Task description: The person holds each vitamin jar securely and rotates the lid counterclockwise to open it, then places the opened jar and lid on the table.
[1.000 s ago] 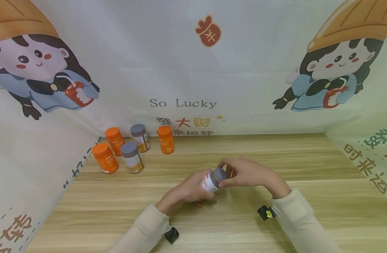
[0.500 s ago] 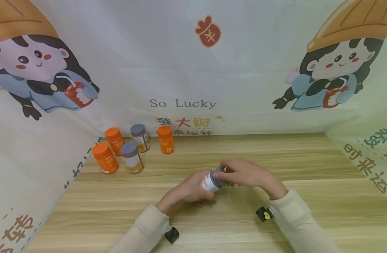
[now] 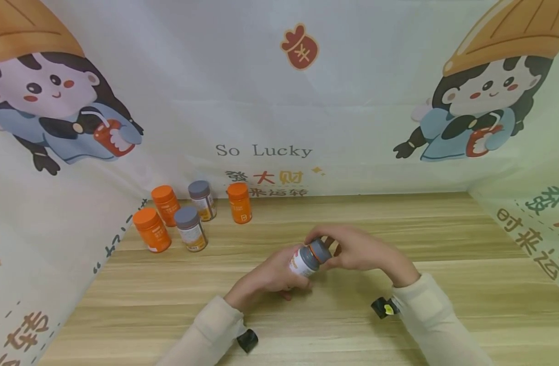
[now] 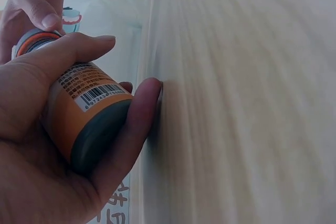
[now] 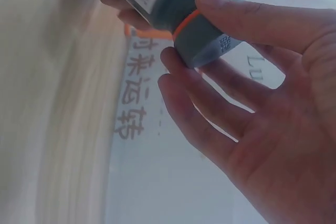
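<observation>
Gray-capped bottle (image 3: 302, 262), tilted with its top up and to the right, held over the middle of a wood-grain desk (image 3: 444, 249). The left hand (image 3: 278, 270) wraps the labeled body, fingers curled around it. The right hand (image 3: 354, 248) holds the gray cap (image 3: 320, 250) in a light pinch, thumb and fingertips on opposite sides; an orange band (image 3: 313, 253) shows just below the cap. Working the cap well likely calls for a firm left grip so the body cannot spin, with the right fingertips evenly spaced and turning in line with the bottle's tilt. Farther back on the left stand three orange bottles (image 3: 152, 231) and two gray-lidded bottles (image 3: 192, 233), all upright, before a printed cloth backdrop (image 3: 352, 117).
</observation>
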Tool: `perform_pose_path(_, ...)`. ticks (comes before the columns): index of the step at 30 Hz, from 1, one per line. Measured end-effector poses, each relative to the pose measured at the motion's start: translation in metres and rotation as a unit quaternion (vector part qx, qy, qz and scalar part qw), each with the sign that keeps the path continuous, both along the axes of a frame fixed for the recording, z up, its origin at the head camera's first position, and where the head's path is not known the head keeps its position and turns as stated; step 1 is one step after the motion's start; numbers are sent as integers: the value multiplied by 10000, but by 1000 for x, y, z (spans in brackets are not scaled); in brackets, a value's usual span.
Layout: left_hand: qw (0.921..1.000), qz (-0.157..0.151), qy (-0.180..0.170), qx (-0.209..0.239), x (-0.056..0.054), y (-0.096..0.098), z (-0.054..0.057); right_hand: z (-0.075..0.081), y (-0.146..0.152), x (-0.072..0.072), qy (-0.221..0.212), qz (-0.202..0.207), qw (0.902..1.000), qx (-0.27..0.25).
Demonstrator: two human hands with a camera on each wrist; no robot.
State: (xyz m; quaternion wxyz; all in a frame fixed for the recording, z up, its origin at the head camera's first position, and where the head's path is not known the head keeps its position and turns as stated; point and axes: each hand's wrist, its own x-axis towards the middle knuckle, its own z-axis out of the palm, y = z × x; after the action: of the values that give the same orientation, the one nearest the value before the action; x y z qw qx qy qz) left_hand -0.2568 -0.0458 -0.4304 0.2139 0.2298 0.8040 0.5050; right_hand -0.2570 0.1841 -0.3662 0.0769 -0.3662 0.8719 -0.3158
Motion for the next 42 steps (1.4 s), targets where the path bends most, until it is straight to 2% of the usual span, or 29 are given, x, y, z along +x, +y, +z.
perform_pose_path(8,9998,100,178,3,-3,2,0,13,29,-6,-239,-225,9988,-372)
perform_pose_path(15,9986,372,51,367,-2,6,0,25,68,-8,-189,-839,9950,-508)
perform_pose_path(21,9942,682,-33,827,-2,9,-1,31,94,-11,-115,-1372,9892,-509)
perform_pose_path(28,9881,923,392,1164,-4,10,4,28,126,-14,352,-2193,9746,-287)
perform_pose_path(33,9867,849,402,1324,-4,10,5,20,152,-16,210,-2584,9648,-447)
perform_pose_path(36,9855,787,340,1462,-3,13,3,16,166,-16,109,-2905,9551,-578)
perform_pose_path(42,9808,951,296,1675,-1,21,2,11,185,-13,77,-3454,9366,-587)
